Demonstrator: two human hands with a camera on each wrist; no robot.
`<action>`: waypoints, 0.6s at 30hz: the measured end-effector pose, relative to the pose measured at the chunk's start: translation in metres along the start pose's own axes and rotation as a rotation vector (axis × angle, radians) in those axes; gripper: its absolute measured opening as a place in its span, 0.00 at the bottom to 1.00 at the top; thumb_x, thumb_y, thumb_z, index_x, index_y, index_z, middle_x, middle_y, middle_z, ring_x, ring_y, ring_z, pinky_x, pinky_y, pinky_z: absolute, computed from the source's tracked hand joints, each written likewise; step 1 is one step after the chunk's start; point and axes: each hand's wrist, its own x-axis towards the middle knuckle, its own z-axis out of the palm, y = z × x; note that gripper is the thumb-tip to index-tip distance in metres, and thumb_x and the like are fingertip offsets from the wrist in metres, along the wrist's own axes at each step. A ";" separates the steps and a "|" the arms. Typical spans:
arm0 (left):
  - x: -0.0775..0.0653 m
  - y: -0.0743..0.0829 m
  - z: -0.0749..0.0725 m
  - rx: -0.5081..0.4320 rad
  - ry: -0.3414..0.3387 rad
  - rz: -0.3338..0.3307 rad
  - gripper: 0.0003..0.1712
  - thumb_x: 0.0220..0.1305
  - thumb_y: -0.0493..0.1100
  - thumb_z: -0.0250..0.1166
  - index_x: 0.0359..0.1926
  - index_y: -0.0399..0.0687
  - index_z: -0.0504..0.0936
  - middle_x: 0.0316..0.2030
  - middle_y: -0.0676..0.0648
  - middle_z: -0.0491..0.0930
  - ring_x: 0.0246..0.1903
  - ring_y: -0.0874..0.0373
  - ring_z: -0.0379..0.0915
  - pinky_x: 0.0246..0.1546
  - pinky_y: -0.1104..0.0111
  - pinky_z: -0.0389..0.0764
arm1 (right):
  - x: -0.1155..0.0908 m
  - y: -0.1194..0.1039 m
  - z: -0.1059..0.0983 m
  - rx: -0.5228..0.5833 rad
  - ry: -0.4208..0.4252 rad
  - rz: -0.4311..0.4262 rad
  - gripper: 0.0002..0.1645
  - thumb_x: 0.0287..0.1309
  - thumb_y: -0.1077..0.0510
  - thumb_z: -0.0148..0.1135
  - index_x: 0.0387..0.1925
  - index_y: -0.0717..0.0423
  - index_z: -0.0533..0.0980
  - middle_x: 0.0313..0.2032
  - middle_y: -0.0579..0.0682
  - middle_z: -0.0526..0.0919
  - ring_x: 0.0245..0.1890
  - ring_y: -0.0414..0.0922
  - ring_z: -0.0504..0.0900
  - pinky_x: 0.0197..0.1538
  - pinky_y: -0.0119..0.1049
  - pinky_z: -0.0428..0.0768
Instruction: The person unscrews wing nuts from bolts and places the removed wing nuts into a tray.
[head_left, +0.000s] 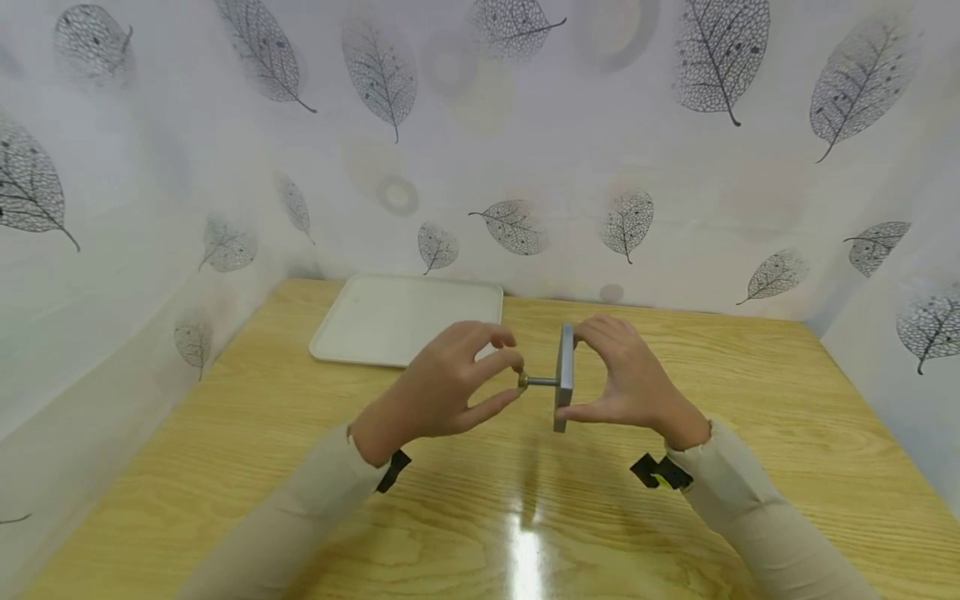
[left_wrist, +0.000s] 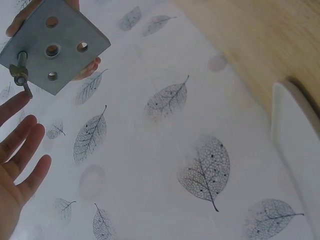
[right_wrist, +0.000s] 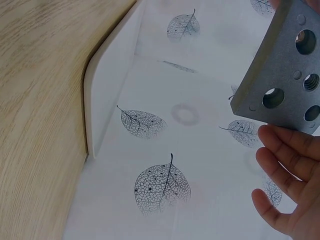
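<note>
In front of me, my right hand (head_left: 626, 375) holds a square grey metal plate (head_left: 564, 375) on edge, thumb at its lower end and fingers at its upper end. Several round holes (right_wrist: 273, 98) pass through the plate, one of them threaded. A bolt (head_left: 543, 382) sticks out of the plate's left face, near one corner in the left wrist view. On the bolt's outer end sits a brass-coloured wing nut (left_wrist: 19, 75). My left hand (head_left: 450, 383) pinches the wing nut between thumb and index fingertip, the other fingers spread.
A white tray (head_left: 405, 321) lies at the back left of the wooden table (head_left: 675, 533), behind my left hand. Leaf-patterned sheeting (head_left: 525, 150) encloses the back and both sides. Each wrist carries a black strap mount (head_left: 660, 472).
</note>
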 end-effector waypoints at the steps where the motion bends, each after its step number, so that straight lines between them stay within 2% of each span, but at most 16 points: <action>1: -0.001 0.001 0.001 -0.003 -0.012 -0.001 0.14 0.56 0.49 0.65 0.40 0.46 0.78 0.42 0.45 0.76 0.41 0.53 0.74 0.48 0.62 0.76 | 0.000 0.000 0.000 -0.001 0.000 -0.001 0.56 0.39 0.14 0.44 0.44 0.60 0.75 0.36 0.52 0.80 0.41 0.49 0.74 0.48 0.52 0.69; 7: -0.004 0.003 0.005 -0.006 -0.054 -0.007 0.14 0.56 0.49 0.65 0.40 0.46 0.79 0.43 0.45 0.76 0.41 0.53 0.74 0.49 0.62 0.76 | -0.001 0.000 0.000 -0.003 0.002 -0.009 0.55 0.39 0.14 0.44 0.43 0.59 0.75 0.36 0.51 0.79 0.40 0.48 0.73 0.47 0.51 0.69; 13: 0.000 0.000 0.007 0.030 -0.016 0.007 0.12 0.56 0.48 0.65 0.38 0.47 0.79 0.42 0.45 0.77 0.40 0.53 0.75 0.48 0.62 0.76 | -0.001 0.000 0.000 -0.005 0.005 -0.012 0.55 0.39 0.14 0.44 0.43 0.59 0.75 0.35 0.51 0.79 0.40 0.48 0.73 0.46 0.50 0.69; 18: 0.006 -0.005 0.006 0.031 0.002 -0.012 0.12 0.56 0.47 0.66 0.38 0.46 0.80 0.41 0.45 0.77 0.39 0.54 0.75 0.46 0.63 0.76 | -0.001 -0.001 0.000 0.003 -0.003 -0.006 0.55 0.39 0.14 0.44 0.42 0.59 0.75 0.36 0.51 0.79 0.40 0.49 0.73 0.46 0.50 0.69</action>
